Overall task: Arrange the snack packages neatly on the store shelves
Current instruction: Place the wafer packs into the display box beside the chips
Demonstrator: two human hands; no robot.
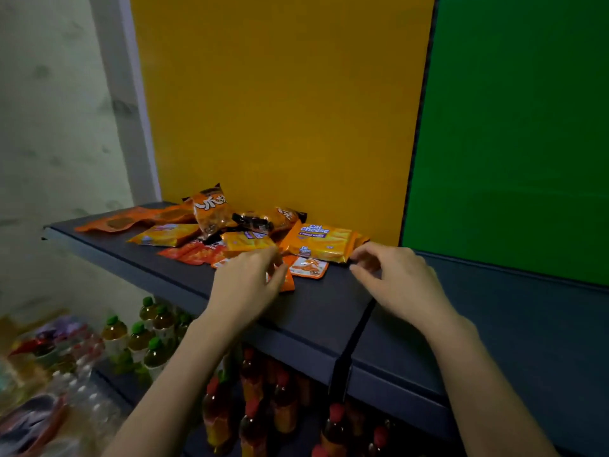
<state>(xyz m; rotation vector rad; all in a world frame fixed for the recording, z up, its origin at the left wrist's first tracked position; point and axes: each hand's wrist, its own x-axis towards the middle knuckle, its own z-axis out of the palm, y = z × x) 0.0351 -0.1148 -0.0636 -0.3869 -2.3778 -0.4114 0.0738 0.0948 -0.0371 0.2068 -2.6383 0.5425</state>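
A heap of orange and yellow snack packages lies on the dark shelf (313,311) against the yellow back panel. A yellow Cal Cheese wafer pack (324,240) lies at the heap's right end. My right hand (398,282) hovers at its right corner, thumb and fingers apart. My left hand (247,282) rests on the heap's front and pinches a small orange packet (289,284). A white-and-orange sachet (308,268) lies between my hands. Behind are a smaller yellow pack (247,241), red packets (197,253), an upright orange bag (211,209) and flat orange pouches (131,221).
The shelf's right section (494,321), under the green panel (510,127), is bare, with a dark seam (357,334) between the sections. Below stand green-capped bottles (138,338) and red-capped bottles (263,407). Blurred mixed goods lie at the lower left.
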